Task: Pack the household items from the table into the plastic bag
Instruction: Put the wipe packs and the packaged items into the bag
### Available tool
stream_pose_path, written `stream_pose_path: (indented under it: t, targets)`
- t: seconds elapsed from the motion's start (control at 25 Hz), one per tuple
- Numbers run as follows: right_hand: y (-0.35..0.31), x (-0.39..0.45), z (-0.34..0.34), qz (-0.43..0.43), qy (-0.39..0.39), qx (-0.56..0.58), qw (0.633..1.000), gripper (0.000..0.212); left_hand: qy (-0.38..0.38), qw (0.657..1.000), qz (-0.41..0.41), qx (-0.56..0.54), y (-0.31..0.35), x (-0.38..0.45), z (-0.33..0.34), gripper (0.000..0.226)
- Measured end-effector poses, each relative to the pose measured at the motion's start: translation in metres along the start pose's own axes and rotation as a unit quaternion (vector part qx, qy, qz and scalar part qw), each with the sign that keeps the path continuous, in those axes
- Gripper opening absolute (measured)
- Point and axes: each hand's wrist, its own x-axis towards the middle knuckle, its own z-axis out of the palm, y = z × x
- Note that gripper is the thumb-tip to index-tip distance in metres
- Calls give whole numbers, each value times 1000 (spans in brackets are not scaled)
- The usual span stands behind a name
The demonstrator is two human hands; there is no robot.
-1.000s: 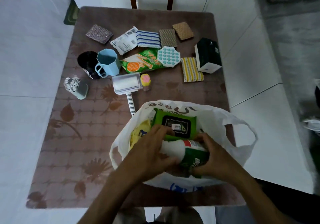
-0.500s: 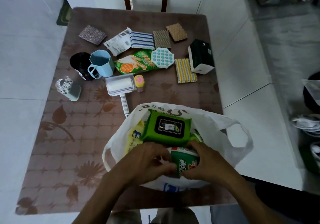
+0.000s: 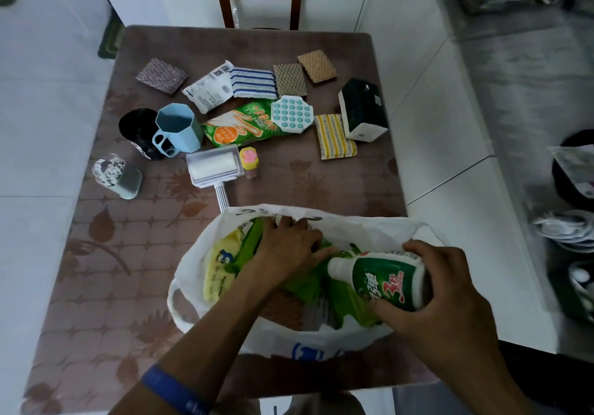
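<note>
We see a thin, crinkled white plastic bag [image 3: 369, 231] gaping open on the near edge of the brown, leaf-patterned table [image 3: 128, 270]. Our right hand [image 3: 446, 289] grips a smooth green-and-white bottle [image 3: 382, 278] lying sideways over the bag's right side, its white neck pointing toward our left hand [image 3: 289, 247]. That hand is inside the bag, fingers spread and pressing on a green soft pack [image 3: 254, 244]; we cannot tell whether it grips it. Beside the pack a yellow packet [image 3: 218, 273] stands against the bag's left wall. Farther back on the table lie a faceted blue mug [image 3: 178, 128], textured square sponges [image 3: 289, 78] and a lint roller [image 3: 213, 165].
</note>
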Motion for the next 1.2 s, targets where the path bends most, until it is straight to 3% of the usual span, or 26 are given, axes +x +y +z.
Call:
stream_pose_path:
  t: [0.12,0.24,0.36,0.44,0.52,0.6,0.68,0.72,0.8,0.92,0.96,1.04,1.12,1.2]
  targets:
    - [-3,7,-3,-16,28,4,999,84,17,999,19,-20,-3,-13,-1,30]
    - [-5,27,20,-52,12,24,998,81,37,995,14,-92,-17,-15,-13,26]
    - [-8,47,63,-41,-22,68,997,82,232,969,-20,-83,-26,-17,-15,19]
    - [-8,53,90,-34,-59,143,987,83,307,951,1,-26,-31,-11,-13,40]
    - [-10,59,107,-41,-86,224,970,80,284,959,-1,12,-32,4,-17,51]
    - [-12,73,113,-13,-130,306,943,76,206,978,-31,-24,-35,22,-20,33]
    - [-17,83,115,13,-189,283,940,74,183,975,-34,-120,-43,28,-22,23]
    - [-22,82,113,0,-194,202,960,74,214,963,-23,-162,-49,27,-22,24]
    - [-32,69,102,-64,-108,58,990,63,275,944,14,-181,-58,20,-26,31]
    - [-40,50,67,-235,132,-34,962,37,279,937,27,-208,-60,9,-23,37]
    - [-37,56,56,-231,154,-95,956,41,279,934,23,-220,-58,9,-22,39]
    - [-27,80,46,-140,89,-185,969,34,281,932,20,-230,-53,8,-23,39]
    - [-23,94,43,-76,24,-112,991,16,307,927,44,-209,-51,7,-32,38]
    - [-25,100,35,-80,68,-20,994,20,342,919,62,-187,-56,9,-46,38]
